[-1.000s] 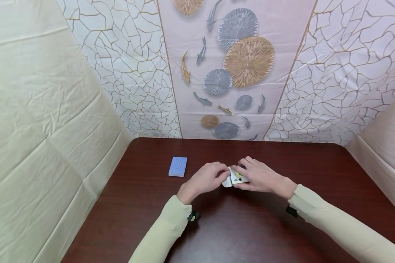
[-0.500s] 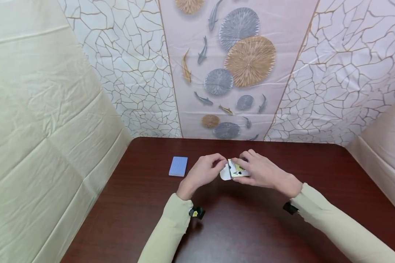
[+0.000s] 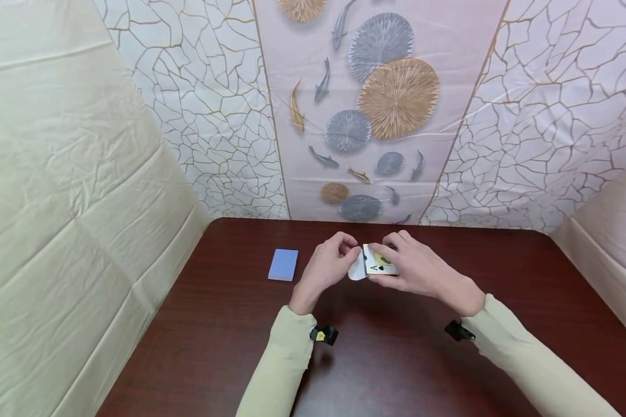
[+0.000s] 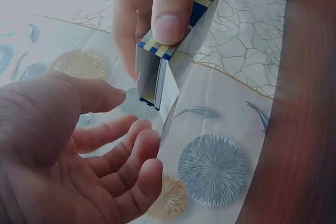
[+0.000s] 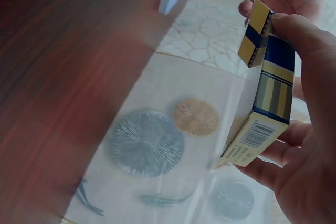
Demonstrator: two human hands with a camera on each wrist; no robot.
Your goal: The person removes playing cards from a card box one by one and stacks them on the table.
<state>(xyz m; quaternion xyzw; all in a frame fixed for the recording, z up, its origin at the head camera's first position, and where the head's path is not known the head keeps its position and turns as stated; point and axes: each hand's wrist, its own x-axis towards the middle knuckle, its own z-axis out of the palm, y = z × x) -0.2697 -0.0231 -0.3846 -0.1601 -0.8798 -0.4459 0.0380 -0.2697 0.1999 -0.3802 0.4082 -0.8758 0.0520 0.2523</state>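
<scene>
My right hand [image 3: 422,269] grips a playing-card box [image 3: 375,268] by its sides, thumb along one edge. The box is raised over the table, its ace-of-spades face up and its open end toward my left hand [image 3: 323,267]. The right wrist view shows the box's barcode end [image 5: 254,137] and the end flap [image 5: 256,32] folded out. In the left wrist view my left fingers are loosely bent beside the open mouth [image 4: 151,85], thumb apart from them. Whether a fingertip touches the flap is hard to tell.
A blue-backed deck of cards [image 3: 283,264] lies on the dark reddish-brown table [image 3: 386,359], left of my left hand. Patterned cloth [image 3: 240,116] hangs behind the table's far edge. Pale cloth [image 3: 73,231] stands along the left side.
Both hands have moved slightly away from me, taking the box farther up the view. The left fingers have shifted off the box's near edge and now lie by the flap. The deck stays put.
</scene>
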